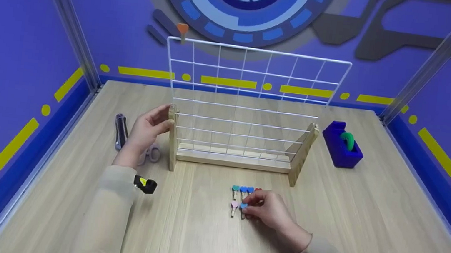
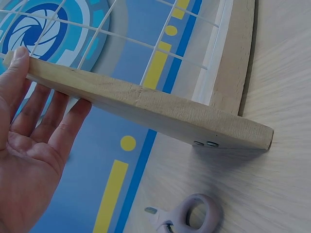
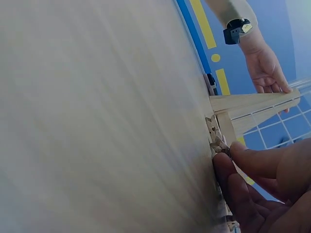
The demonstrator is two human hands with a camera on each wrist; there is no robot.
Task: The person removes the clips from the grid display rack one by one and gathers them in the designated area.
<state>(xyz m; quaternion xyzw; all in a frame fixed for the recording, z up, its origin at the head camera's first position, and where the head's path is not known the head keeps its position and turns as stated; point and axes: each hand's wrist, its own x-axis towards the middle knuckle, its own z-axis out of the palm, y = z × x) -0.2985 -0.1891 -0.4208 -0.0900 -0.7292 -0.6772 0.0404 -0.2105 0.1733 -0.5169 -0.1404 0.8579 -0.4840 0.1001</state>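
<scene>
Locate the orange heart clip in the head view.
The orange heart clip sits clipped on the top left corner of the white wire grid, above the left hand.

Even, bright light from overhead is seen in the head view, where only short, soft shadows are cast beneath the wooden stand [image 1: 232, 158] and the blue box [image 1: 341, 146]. The straight metal posts are bowed outward toward the frame edges by wide-angle distortion. A mild haze is laid over the left wrist view, and a soft shadow is thrown under the stand's foot [image 2: 146, 104]. In the right wrist view the table [image 3: 97, 121] is smeared by blur, and the fingers [image 3: 262, 165] close to the lens are rendered out of focus
</scene>
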